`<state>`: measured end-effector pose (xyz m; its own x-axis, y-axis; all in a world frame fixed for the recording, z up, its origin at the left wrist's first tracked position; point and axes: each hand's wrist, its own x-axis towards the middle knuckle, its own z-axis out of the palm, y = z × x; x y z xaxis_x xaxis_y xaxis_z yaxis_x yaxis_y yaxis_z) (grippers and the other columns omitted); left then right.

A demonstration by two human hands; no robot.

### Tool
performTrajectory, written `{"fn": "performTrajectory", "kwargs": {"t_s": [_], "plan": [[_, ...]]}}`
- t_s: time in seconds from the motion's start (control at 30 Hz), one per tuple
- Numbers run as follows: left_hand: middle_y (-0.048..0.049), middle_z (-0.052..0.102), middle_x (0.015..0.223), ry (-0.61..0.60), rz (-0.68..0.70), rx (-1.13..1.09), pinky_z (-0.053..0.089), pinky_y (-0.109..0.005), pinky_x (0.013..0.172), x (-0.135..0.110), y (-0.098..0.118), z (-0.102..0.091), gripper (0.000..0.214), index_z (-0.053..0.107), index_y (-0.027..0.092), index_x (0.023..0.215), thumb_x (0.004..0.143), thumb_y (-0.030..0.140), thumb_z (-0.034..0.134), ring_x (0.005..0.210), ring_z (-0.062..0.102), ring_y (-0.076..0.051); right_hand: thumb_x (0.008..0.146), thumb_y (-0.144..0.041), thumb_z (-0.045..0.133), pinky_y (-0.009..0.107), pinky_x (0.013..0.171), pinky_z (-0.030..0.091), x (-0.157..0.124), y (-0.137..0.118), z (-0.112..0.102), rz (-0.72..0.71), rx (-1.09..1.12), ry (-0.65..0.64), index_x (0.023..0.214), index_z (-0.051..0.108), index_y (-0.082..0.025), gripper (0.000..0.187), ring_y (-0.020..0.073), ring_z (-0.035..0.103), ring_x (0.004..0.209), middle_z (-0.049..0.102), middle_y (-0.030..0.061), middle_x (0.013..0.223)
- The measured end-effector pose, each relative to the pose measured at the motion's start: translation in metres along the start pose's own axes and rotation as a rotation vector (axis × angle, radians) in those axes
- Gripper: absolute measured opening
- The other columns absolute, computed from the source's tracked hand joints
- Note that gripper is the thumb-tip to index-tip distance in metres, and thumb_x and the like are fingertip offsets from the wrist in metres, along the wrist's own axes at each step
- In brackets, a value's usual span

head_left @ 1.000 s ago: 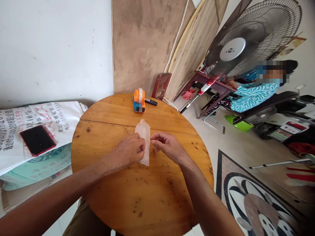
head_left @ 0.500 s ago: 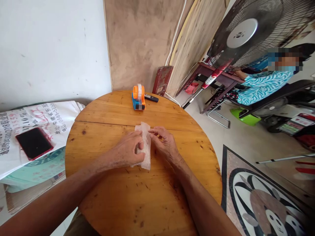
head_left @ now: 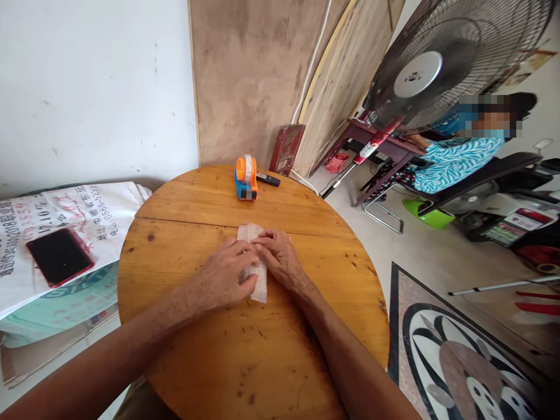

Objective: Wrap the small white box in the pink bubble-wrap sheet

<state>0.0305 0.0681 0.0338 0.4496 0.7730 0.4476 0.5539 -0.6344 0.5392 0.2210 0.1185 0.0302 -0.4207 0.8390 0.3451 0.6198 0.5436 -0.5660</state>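
Observation:
A narrow, whitish translucent packet of what looks like bubble wrap (head_left: 261, 284) lies flat on the round wooden table (head_left: 210, 361). My left hand (head_left: 227, 269) curls over its left side, thumb at the lower part and fingers across the middle, holding it against the tabletop. On the right side, my right hand (head_left: 282, 256) has thumb and fingertips pinched together on the wrap, close to the left fingertips. Whatever the wrap encloses is hidden. Farther back stands a blue and orange tape dispenser (head_left: 247, 178) with a roll of clear tape in it.
Beside the dispenser lies a small black object (head_left: 268, 179). To the left, a phone with a red edge (head_left: 60, 256) rests on a printed white sack (head_left: 109, 201). A large fan (head_left: 417, 74) stands at right, with a seated person (head_left: 459, 160) beyond it.
My right hand has moved left over the wrap, its fingertips now meeting those of my left hand. The left fingers have shifted slightly right. The whole view has turned a little.

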Motion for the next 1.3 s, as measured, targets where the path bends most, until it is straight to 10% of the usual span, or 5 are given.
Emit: {"fn": "performTrajectory", "kwargs": {"t_s": [0.33,0.53,0.87,1.3], "plan": [[-0.0061,0.056,0.1,0.029,-0.345,0.006,0.049,-0.038,0.079,0.0,0.006,0.0,0.028,0.051,0.02,0.096,0.071,0.027,0.064,0.091,0.056,-0.024,0.074,-0.041,0.065,0.027,0.062,0.046,0.02,0.009,-0.031,0.419,0.441,0.129,0.091,0.063,-0.019,0.028,0.0128,0.053,0.065,0.061,0.0004,0.078],[-0.0026,0.058,0.09,0.0,-0.408,-0.055,0.045,-0.036,0.075,0.001,0.007,0.001,0.025,0.048,0.022,0.09,0.072,0.029,0.064,0.084,0.056,-0.022,0.078,-0.04,0.064,0.028,0.065,0.044,0.013,-0.009,-0.032,0.272,0.362,-0.102,0.081,0.065,-0.019,0.021,0.0136,0.053,0.067,0.061,0.0002,0.072],[-0.0066,0.063,0.097,-0.034,-0.257,-0.039,0.047,-0.04,0.082,0.0,0.004,0.002,0.02,0.054,0.019,0.096,0.079,0.028,0.058,0.093,0.054,-0.025,0.085,-0.031,0.058,0.03,0.072,0.047,0.001,-0.003,-0.03,0.127,0.207,0.04,0.089,0.073,-0.024,0.017,0.0165,0.059,0.076,0.067,0.0035,0.083],[-0.0087,0.06,0.114,-0.032,-0.241,-0.097,0.05,-0.04,0.088,0.0,0.005,0.003,0.04,0.053,0.021,0.119,0.08,0.024,0.057,0.098,0.057,-0.024,0.088,-0.017,0.055,0.037,0.087,0.045,-0.001,0.002,-0.012,-0.046,0.015,-0.127,0.097,0.075,-0.025,0.023,0.0199,0.062,0.091,0.07,0.0053,0.092]]}}
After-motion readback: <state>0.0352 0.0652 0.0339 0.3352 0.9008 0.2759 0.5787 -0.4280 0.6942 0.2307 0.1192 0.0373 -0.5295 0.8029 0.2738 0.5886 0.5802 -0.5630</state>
